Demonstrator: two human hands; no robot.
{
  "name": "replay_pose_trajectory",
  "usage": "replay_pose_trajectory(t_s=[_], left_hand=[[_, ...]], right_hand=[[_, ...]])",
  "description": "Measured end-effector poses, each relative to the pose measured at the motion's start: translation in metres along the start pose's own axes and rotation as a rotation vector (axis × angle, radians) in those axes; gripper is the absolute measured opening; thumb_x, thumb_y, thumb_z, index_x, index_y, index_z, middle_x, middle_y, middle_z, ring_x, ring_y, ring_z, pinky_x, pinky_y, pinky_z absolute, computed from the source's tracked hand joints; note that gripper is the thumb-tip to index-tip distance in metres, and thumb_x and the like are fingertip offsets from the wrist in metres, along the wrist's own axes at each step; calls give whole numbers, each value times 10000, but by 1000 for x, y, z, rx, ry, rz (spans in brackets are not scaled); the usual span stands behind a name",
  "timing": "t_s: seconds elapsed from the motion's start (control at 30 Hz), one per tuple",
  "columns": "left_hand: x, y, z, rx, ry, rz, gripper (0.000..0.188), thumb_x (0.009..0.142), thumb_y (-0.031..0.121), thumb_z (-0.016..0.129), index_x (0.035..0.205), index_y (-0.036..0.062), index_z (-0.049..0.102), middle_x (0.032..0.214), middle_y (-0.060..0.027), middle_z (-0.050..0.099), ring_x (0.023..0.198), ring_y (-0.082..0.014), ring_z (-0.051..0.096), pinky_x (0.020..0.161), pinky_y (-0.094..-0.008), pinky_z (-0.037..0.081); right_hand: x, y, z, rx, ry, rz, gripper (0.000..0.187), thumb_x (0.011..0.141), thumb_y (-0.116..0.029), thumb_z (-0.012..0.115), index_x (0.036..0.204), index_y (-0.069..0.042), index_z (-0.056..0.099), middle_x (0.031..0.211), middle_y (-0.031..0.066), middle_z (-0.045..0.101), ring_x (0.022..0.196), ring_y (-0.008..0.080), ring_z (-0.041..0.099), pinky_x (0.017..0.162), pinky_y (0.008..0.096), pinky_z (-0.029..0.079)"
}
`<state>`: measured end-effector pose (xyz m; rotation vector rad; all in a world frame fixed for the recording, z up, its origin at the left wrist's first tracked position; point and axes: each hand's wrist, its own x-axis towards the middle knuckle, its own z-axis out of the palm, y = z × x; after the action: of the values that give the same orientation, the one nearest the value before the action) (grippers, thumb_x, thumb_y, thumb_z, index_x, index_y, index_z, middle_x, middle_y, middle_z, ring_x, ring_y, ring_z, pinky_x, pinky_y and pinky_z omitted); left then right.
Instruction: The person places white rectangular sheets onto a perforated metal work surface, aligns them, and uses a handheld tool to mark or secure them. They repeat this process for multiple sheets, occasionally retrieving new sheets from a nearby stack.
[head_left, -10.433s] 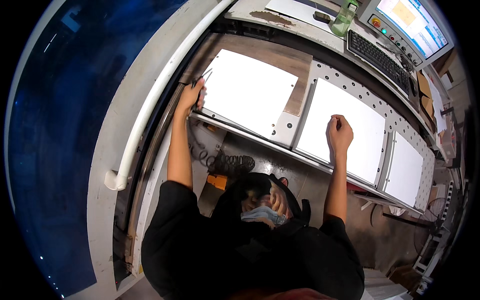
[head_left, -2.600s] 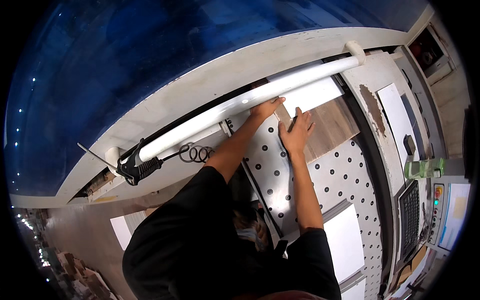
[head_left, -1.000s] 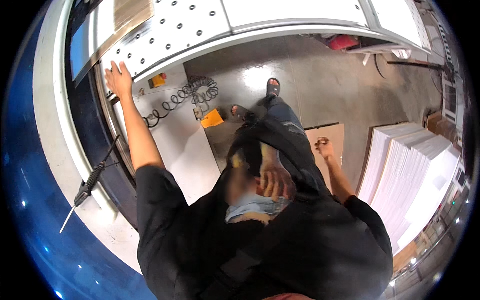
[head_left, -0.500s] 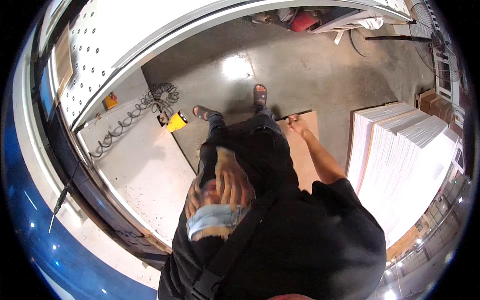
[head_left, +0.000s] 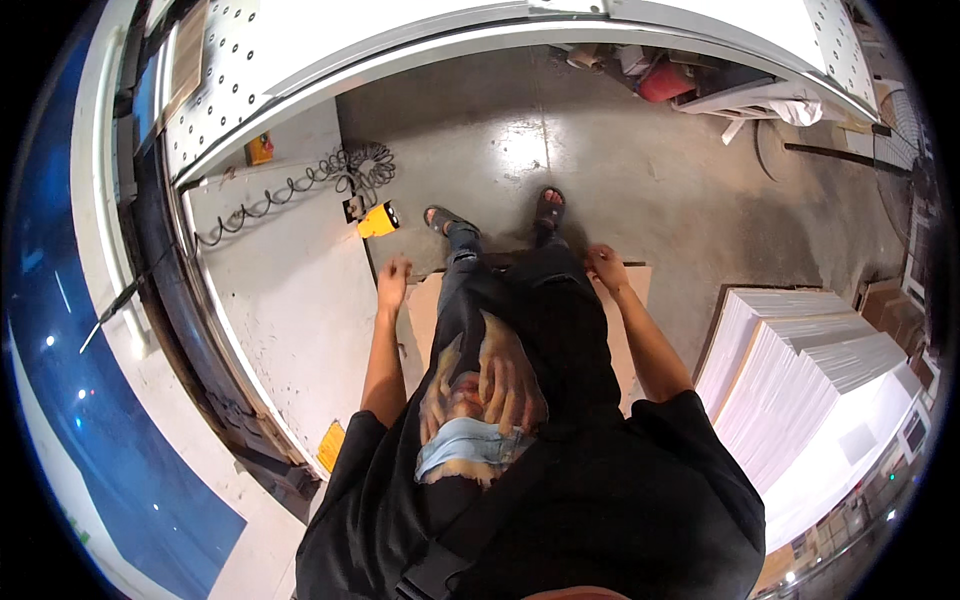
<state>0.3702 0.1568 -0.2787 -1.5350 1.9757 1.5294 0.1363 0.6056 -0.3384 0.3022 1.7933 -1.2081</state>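
My left hand (head_left: 394,284) hangs at my left side, fingers loosely bent and a little apart, with nothing seen in it. It is nearest the edge of a white panel (head_left: 285,290) on the left. On the other side, my right hand (head_left: 606,269) hangs over the far edge of a flat brown board (head_left: 634,310), its fingers loosely curled and holding nothing that I can see. Whether it touches the board I cannot tell. My body hides the middle of that board, which shows again beside my left forearm.
A yellow handheld tool (head_left: 379,220) with a black coiled cord (head_left: 290,190) rests on the white panel. A tall stack of white sheets (head_left: 775,370) stands at right. Ahead is a white table (head_left: 430,45) with a dotted surface. A red object (head_left: 665,82) lies beneath it.
My left hand and forearm have come into view. The surroundings have shifted right and, on the right, down as my view turned; my right arm remains lowered beside me.
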Motion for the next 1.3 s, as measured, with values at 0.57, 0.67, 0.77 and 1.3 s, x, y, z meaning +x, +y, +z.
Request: replay_pose_trajectory(t_s=[0.57,0.67,0.77,1.3], left_hand=[[11,-49,-56,-168,-247,-158,307,1009,237,597,1221,25,660,977,-28,694,823,-151,632,750,-294,513],[40,-85,-110,13,-277,-80,329,1015,263,593,1271,65,646,976,-6,693,806,-104,617,682,-262,479],[49,-99,-149,-30,-349,-130,343,1018,284,579,1299,95,638,952,16,684,778,-92,599,656,-257,461],[138,-68,-147,-190,-304,-7,346,976,281,611,1221,39,647,948,-85,711,809,-174,672,718,-308,544]], right_hand=[[-62,-14,91,250,257,165,177,1037,-199,551,1077,-57,649,808,33,687,628,102,614,568,249,498],[-68,-16,145,229,216,153,154,1019,-157,580,1055,-42,676,866,60,717,703,127,649,635,274,523],[-59,25,185,-59,296,-127,175,1020,-152,558,1071,-44,686,905,32,720,754,101,627,715,266,498],[10,-121,247,-51,213,-139,201,1007,-154,560,1092,-26,690,933,30,707,830,131,645,754,272,502]])
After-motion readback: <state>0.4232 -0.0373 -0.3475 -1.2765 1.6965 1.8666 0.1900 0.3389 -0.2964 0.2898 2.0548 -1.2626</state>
